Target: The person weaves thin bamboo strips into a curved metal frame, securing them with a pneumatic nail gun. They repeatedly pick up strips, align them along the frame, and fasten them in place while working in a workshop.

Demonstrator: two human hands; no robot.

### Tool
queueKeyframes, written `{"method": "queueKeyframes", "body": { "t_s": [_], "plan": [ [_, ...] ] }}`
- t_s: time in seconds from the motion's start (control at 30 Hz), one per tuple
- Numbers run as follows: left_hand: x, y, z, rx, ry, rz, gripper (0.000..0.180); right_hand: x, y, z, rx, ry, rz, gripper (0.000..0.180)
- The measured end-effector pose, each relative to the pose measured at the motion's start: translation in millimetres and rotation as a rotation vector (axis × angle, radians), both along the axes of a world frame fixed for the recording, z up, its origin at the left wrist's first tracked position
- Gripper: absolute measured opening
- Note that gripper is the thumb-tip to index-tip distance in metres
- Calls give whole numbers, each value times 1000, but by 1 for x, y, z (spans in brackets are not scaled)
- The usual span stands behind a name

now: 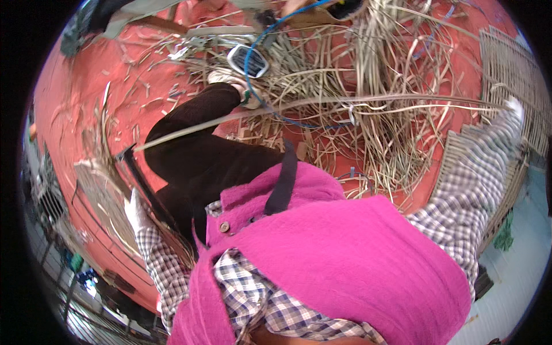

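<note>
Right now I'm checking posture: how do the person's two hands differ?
The right hand is flung far out on a straight checked sleeve, up by the woven cane panel; the left hand sits low beside the hip, by a bundle of strips. The right reaches toward a long cane strip. Both wear white gloves.

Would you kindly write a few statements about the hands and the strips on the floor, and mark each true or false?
1. The right hand, in a white glove, reaches out to the long pale strip. True.
2. The left hand is bare. False: it wears a white glove too.
3. The floor is blue. False: it is red, littered with cut pieces.
4. A pile of loose strips lies ahead of the person. True.
5. A blue cord curves across the pile. True.
6. The vest is green. False: it is bright pink, over a checked shirt.
</note>
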State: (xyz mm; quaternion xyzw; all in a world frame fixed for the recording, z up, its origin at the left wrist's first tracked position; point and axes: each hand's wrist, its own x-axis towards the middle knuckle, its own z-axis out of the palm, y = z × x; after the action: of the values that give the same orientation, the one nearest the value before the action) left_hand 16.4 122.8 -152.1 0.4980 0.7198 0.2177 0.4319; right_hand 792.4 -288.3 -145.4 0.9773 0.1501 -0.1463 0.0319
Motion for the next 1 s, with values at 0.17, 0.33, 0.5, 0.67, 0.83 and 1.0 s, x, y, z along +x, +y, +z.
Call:
{"method": "queueKeyframes", "body": {
  "t_s": [0.17, 0.33, 0.5, 0.67, 0.83, 1.0],
  "plan": [
    [-1, 7, 2, -25, 144, 59, 24, 15, -28, 16, 27, -59, 37, 58],
    [3, 5, 8, -35, -29, 6, 21, 31, -40, 12, 84, -49, 41, 56],
    [14, 3, 15, -20, -34, 13, 19, 48, -37, 16, 114, -76, 22, 55],
    [17, 4, 16, -34, -102, -28, 21, 61, -30, 32, 159, -126, 6, 55],
    [22, 6, 20, 30, 50, -101, 24, 65, -6, 55, 235, -209, 38, 54],
    [31, 8, 44, 141, 174, -191, 32, 3, 73, 106, 454, -389, 231, 54]
  ]
}}
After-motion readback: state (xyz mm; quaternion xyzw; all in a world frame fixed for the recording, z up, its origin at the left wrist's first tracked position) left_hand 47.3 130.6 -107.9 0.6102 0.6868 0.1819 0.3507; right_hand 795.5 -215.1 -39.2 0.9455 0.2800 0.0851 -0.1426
